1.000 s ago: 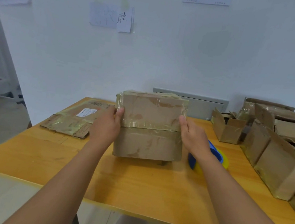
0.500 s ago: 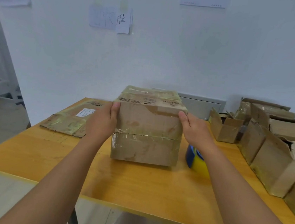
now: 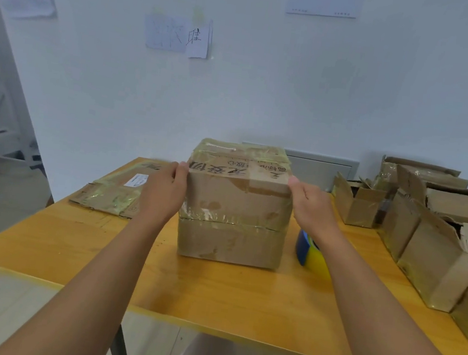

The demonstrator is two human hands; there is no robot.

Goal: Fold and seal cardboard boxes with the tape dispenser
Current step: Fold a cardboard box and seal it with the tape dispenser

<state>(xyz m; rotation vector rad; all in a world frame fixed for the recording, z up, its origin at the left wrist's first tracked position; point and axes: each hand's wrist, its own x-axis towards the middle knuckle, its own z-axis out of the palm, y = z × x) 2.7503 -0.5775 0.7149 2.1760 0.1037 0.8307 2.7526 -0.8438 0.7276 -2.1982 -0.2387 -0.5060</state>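
A closed, tape-wrapped cardboard box (image 3: 233, 221) stands on the wooden table (image 3: 214, 292) in front of me. My left hand (image 3: 164, 192) grips its upper left edge, thumb on the front face. My right hand (image 3: 309, 206) holds the upper right edge the same way. The box's top, with black printed characters, faces up and slightly toward me. A blue and yellow tape dispenser (image 3: 310, 251) lies on the table just right of the box, partly hidden behind my right forearm.
A flattened taped box (image 3: 114, 193) lies at the table's back left. Several opened, worn cardboard boxes (image 3: 435, 247) crowd the right side, with a small open one (image 3: 355, 203) behind. A white wall stands close behind the table.
The box has been tipped back from standing tilted on its edge and now sits flat on the table. Both hands slid up to its top corners.
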